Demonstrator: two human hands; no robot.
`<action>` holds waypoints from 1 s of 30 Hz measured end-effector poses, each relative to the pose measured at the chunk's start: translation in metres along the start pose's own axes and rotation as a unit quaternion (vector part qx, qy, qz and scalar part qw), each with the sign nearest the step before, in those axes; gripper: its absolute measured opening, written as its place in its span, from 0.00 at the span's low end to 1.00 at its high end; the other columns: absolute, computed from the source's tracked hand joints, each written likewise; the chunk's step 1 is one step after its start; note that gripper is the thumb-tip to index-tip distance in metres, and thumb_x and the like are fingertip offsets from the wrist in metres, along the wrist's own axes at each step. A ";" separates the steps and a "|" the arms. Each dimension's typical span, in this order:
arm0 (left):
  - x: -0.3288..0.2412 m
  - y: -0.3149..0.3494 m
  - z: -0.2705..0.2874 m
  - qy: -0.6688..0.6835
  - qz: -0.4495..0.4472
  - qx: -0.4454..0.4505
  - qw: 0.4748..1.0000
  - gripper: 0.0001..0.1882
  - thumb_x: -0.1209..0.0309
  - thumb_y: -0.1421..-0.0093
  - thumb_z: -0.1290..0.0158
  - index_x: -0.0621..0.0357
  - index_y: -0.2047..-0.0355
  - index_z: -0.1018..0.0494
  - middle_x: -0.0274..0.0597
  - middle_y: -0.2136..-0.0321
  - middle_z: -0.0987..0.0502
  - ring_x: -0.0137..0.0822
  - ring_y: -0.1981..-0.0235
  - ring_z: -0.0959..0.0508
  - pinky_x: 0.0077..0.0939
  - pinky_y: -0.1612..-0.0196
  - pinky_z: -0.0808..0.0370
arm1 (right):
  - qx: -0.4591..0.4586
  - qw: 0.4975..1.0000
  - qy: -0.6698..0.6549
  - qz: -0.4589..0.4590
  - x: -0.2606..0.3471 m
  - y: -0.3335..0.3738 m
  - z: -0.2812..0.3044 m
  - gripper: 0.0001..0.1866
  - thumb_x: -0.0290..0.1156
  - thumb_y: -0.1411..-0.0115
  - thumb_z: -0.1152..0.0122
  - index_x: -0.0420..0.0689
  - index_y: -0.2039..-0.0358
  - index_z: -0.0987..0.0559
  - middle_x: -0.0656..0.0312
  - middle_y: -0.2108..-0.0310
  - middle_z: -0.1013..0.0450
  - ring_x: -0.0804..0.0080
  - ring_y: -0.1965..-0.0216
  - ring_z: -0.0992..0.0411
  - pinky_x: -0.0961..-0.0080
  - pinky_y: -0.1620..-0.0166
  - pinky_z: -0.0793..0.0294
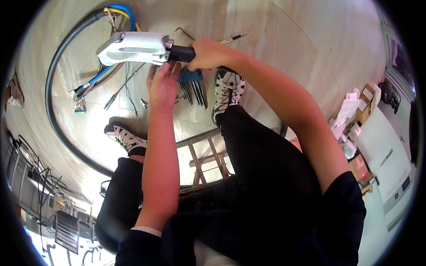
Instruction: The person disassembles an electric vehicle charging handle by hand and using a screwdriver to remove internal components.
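A silver-white charging gun housing (133, 48) with a looped grip lies crosswise over the floor. From its right end comes a thick black cable (181, 54). My right hand (207, 54) is closed around that cable a little way from the housing. At the housing's near edge is my left hand (163, 86), its fingers raised and apart, the tips close under the cable end; whether they touch it I cannot tell. Behind my hands stands a blue holder (191, 75) with several dark slim tools (195, 94).
A thick black cable (52, 113) loops round the left, ending in blue and yellow wires (126, 13). Thin leads (120, 91), a hex key (184, 33) and a yellow-black tool (233, 39) lie on the floor. My shoes (228, 91) flank the work; boxes (367, 104) stand right.
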State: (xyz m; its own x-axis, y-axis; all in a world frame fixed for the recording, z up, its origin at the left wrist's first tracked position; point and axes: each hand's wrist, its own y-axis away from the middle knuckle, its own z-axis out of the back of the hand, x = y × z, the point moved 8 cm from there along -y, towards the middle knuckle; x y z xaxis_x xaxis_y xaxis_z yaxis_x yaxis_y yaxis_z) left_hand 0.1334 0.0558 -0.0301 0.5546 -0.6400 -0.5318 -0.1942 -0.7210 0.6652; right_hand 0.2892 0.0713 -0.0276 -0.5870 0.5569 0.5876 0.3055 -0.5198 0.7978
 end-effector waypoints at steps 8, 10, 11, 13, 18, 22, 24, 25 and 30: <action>-0.009 0.000 -0.024 -0.077 -0.033 -0.146 0.986 0.26 0.71 0.41 0.38 0.66 0.46 0.34 0.44 0.55 0.26 0.41 0.53 0.24 0.38 0.51 0.23 | -0.019 1.000 0.013 -0.017 -0.001 0.004 -0.005 0.23 0.38 0.58 0.31 0.37 0.63 0.20 0.54 0.77 0.23 0.64 0.77 0.23 0.69 0.71 0.24; -0.010 -0.002 -0.025 -0.083 -0.053 -0.169 0.981 0.25 0.71 0.41 0.38 0.66 0.47 0.33 0.44 0.56 0.25 0.40 0.54 0.23 0.38 0.53 0.22 | -0.025 1.000 0.004 -0.015 0.000 0.005 -0.006 0.23 0.38 0.58 0.30 0.37 0.61 0.19 0.53 0.76 0.23 0.64 0.77 0.23 0.69 0.70 0.24; -0.009 -0.004 -0.025 -0.074 -0.068 -0.169 0.980 0.25 0.71 0.41 0.38 0.66 0.47 0.33 0.45 0.57 0.25 0.41 0.54 0.23 0.38 0.54 0.22 | -0.028 1.000 0.000 -0.013 0.001 0.005 -0.005 0.24 0.38 0.58 0.30 0.38 0.61 0.19 0.53 0.76 0.23 0.64 0.77 0.23 0.69 0.70 0.24; -0.004 -0.004 -0.026 -0.045 -0.065 -0.159 0.984 0.23 0.72 0.41 0.38 0.65 0.48 0.33 0.45 0.58 0.25 0.41 0.55 0.23 0.38 0.54 0.22 | -0.034 0.999 0.005 -0.013 0.001 0.006 -0.005 0.24 0.38 0.58 0.30 0.39 0.60 0.19 0.53 0.76 0.22 0.64 0.76 0.22 0.69 0.70 0.23; 0.007 -0.018 -0.023 0.073 -0.016 -0.067 0.995 0.21 0.75 0.41 0.40 0.61 0.50 0.34 0.46 0.60 0.25 0.43 0.54 0.23 0.40 0.51 0.23 | -0.038 0.999 0.021 -0.001 0.003 0.005 -0.004 0.24 0.38 0.58 0.30 0.38 0.60 0.19 0.53 0.76 0.22 0.63 0.76 0.22 0.68 0.69 0.23; 0.014 -0.032 -0.019 0.085 -0.013 -0.033 0.996 0.21 0.76 0.41 0.41 0.61 0.50 0.34 0.44 0.60 0.26 0.43 0.55 0.23 0.39 0.50 0.24 | -0.027 1.000 0.014 -0.003 0.004 0.004 -0.004 0.24 0.38 0.58 0.31 0.38 0.61 0.19 0.53 0.76 0.22 0.63 0.76 0.22 0.69 0.69 0.23; 0.016 -0.032 -0.015 0.071 -0.015 -0.042 0.996 0.21 0.77 0.41 0.40 0.60 0.50 0.35 0.44 0.59 0.26 0.42 0.55 0.23 0.39 0.50 0.24 | -0.023 1.000 0.012 -0.004 0.003 0.004 -0.004 0.24 0.38 0.58 0.31 0.38 0.62 0.19 0.54 0.77 0.23 0.64 0.77 0.22 0.69 0.69 0.23; 0.015 -0.032 -0.015 0.071 -0.018 -0.048 0.996 0.21 0.76 0.41 0.40 0.60 0.49 0.35 0.44 0.59 0.26 0.42 0.55 0.23 0.39 0.51 0.24 | -0.021 1.000 0.007 -0.008 0.002 0.004 -0.004 0.24 0.38 0.58 0.31 0.38 0.62 0.19 0.54 0.77 0.23 0.64 0.78 0.23 0.69 0.70 0.23; 0.010 -0.021 -0.026 0.052 -0.049 -0.092 0.993 0.24 0.74 0.43 0.38 0.60 0.48 0.34 0.43 0.58 0.26 0.42 0.55 0.23 0.40 0.54 0.23 | -0.019 1.000 -0.003 -0.004 0.001 0.004 -0.003 0.22 0.37 0.57 0.31 0.38 0.63 0.20 0.55 0.79 0.24 0.66 0.80 0.24 0.70 0.72 0.24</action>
State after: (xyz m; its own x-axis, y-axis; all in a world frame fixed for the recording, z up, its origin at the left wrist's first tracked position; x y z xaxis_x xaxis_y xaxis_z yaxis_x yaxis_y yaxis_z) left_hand 0.1636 0.0715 -0.0361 0.6462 -0.5312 -0.5480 0.0106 -0.7117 0.7024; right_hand 0.2877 0.0674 -0.0242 -0.5839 0.5654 0.5825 0.2722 -0.5397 0.7967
